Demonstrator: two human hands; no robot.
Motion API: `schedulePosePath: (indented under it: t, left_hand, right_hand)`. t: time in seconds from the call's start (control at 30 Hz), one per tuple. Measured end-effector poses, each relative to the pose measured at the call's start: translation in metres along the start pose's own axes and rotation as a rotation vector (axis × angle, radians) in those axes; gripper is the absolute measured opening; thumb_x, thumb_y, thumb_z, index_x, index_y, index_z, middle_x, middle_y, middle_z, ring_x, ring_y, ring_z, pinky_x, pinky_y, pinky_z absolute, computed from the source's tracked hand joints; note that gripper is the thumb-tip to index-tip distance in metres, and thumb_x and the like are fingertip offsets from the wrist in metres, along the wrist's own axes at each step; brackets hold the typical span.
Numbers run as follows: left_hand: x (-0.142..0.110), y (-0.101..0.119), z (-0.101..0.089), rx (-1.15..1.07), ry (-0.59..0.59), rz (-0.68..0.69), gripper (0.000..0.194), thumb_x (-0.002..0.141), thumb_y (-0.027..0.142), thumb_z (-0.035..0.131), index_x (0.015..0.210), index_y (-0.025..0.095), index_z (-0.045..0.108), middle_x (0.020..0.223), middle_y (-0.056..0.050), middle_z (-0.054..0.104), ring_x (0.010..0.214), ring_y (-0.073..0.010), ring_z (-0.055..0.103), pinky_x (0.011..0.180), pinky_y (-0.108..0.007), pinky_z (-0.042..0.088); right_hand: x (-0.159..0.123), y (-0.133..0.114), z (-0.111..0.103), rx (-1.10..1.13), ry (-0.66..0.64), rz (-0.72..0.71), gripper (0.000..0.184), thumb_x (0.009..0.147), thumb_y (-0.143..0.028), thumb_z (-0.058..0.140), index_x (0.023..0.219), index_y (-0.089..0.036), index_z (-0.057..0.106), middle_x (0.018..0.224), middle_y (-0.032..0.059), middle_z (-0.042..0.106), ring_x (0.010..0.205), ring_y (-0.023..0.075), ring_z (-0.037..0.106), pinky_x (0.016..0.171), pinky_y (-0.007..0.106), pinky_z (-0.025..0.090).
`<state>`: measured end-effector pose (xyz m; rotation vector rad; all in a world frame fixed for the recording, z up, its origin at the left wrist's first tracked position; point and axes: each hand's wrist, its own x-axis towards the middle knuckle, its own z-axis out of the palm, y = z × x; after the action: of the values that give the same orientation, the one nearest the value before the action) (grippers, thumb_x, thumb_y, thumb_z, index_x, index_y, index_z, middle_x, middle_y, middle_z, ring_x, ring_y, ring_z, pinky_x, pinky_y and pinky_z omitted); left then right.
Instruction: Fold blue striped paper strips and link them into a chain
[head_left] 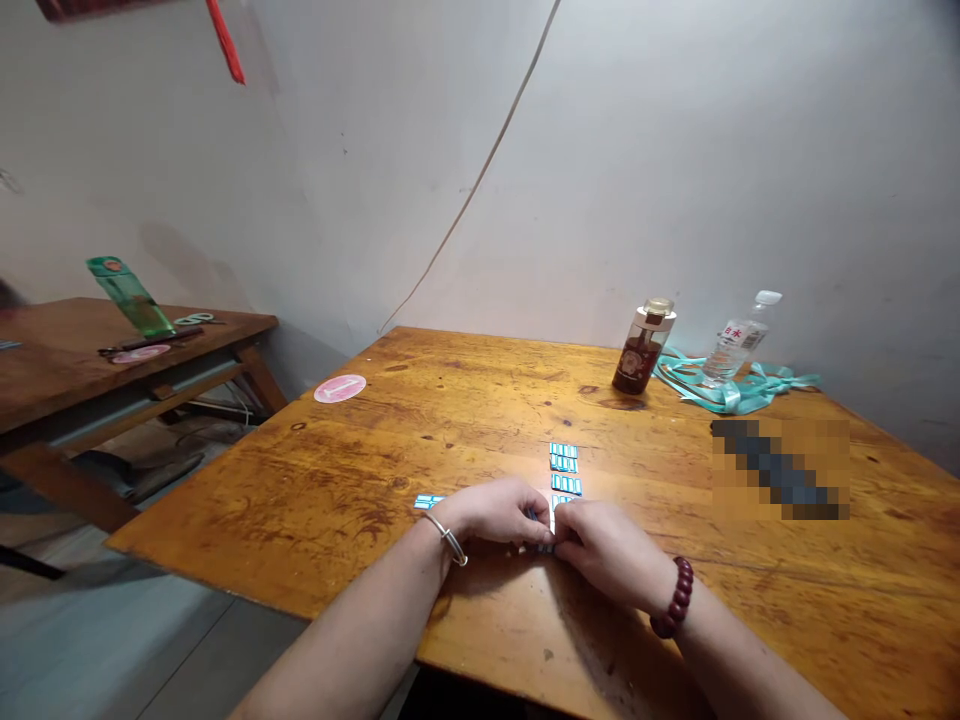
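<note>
My left hand and my right hand meet near the front of the wooden table. The fingers of both are closed in a pinch, fingertips almost touching, on small blue-and-white strips that my fingers mostly cover. Just beyond my fingertips lie rows of similar blue-and-white pieces, with another row nearer to me. Left of my left wrist rests a further blue-and-white stack, partly hidden by the hand. What is printed on the pieces is too small to read.
Toward the back right stand a dark drink bottle and a clear water bottle beside turquoise ribbon. A blurred-out dark object lies at right. A pink round sticker is at left. Another table holds a green bottle.
</note>
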<state>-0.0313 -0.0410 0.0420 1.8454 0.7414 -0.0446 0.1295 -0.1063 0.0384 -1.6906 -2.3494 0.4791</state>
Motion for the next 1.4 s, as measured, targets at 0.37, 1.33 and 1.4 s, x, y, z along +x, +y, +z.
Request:
schedulePosePath:
  t: [0.37, 1.33, 1.4]
  left_hand:
    - [0.001, -0.004, 0.001, 0.046, 0.026, 0.02, 0.011, 0.066, 0.025, 0.051, 0.068, 0.016, 0.055, 0.055, 0.004, 0.049, 0.05, -0.0068, 0.046, 0.047, -0.017, 0.033]
    - [0.019, 0.0, 0.02, -0.181, 0.296, 0.053, 0.025, 0.062, 0.037, 0.056, 0.066, 0.012, 0.052, 0.052, 0.003, 0.048, 0.043, -0.0058, 0.042, 0.041, -0.017, 0.03]
    - [0.022, 0.001, 0.023, -0.204, 0.358, 0.045, 0.025, 0.06, 0.036, 0.057, 0.063, 0.012, 0.052, 0.05, 0.003, 0.047, 0.043, -0.0055, 0.04, 0.04, -0.017, 0.028]
  right_hand:
    - [-0.003, 0.0, -0.004, 0.016, 0.015, -0.048, 0.012, 0.069, -0.016, 0.045, 0.061, -0.019, 0.054, 0.065, 0.0007, 0.058, 0.059, 0.0109, 0.047, 0.052, 0.02, 0.026]
    - [0.009, 0.031, -0.016, 0.327, -0.017, 0.137, 0.009, 0.064, -0.021, 0.048, 0.062, -0.016, 0.055, 0.057, -0.0009, 0.054, 0.051, 0.0082, 0.043, 0.044, 0.018, 0.027]
    - [0.011, 0.034, -0.018, 0.438, -0.051, 0.17, 0.009, 0.065, -0.023, 0.048, 0.064, -0.016, 0.054, 0.055, -0.002, 0.052, 0.047, 0.007, 0.04, 0.043, 0.017, 0.027]
